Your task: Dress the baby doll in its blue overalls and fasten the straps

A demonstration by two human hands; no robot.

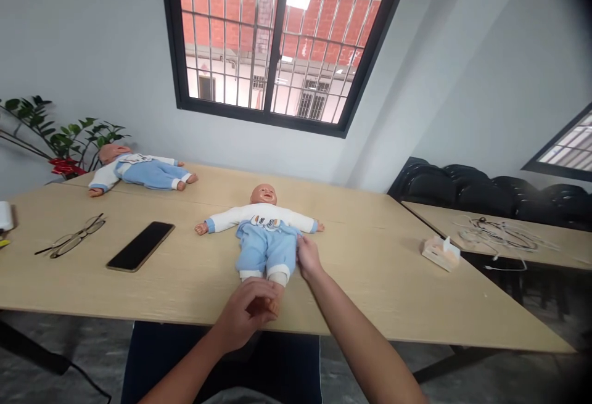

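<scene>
A baby doll (266, 216) lies face up on the table in front of me, arms spread and feet toward me. It wears a white top with a cartoon print and light-blue trousers (261, 247) with white cuffs. My left hand (245, 308) is curled around the doll's feet at the table's near edge; one foot shows beside the fingers, the other is mostly hidden. At the waist, on the right side, my right hand (309, 256) pinches the blue trouser fabric, its fingertips partly hidden.
A second doll (150, 173) in like clothes lies at the back left by a potted plant (69, 139). Glasses (76, 237) and a black phone (141, 247) rest on the wooden table (361, 293). Rightward are a small tissue pack (441, 253), tangled white cables (504, 234) and black chairs (430, 185).
</scene>
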